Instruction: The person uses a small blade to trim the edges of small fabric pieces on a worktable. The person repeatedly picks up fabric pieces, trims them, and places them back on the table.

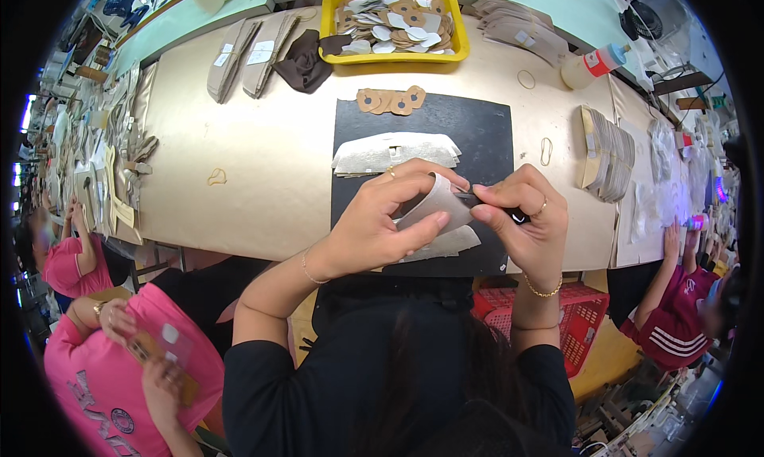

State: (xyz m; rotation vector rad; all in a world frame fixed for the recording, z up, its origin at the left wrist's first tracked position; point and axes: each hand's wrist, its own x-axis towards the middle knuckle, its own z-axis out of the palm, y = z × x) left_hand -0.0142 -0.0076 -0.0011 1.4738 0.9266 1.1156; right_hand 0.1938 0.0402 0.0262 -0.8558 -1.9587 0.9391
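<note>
My left hand [370, 222] is closed around a curved, pale grey shoe-upper-like piece [458, 210], pinching it between thumb and fingers. In my right hand [529, 218] is a small black-handled tool [519, 216], its narrow end against the piece's upper right edge. The tool's exact kind is hidden by my fingers. Below both hands lies a black mat [485, 131]. On it, a stack of similar pale pieces [398, 151] sits beyond my hands, and another pale piece [454, 244] shows beneath them. Several tan cutouts with dark dots [390, 101] overlap along the mat's far edge.
A yellow tray [398, 58] of small cutouts stands at the back. Stacked pieces [609, 155] lie right, near a glue-like bottle [593, 66]. Bundles [263, 55] and dark cloth [305, 63] are at back left. Co-workers flank me; a red crate [581, 310] is below the table.
</note>
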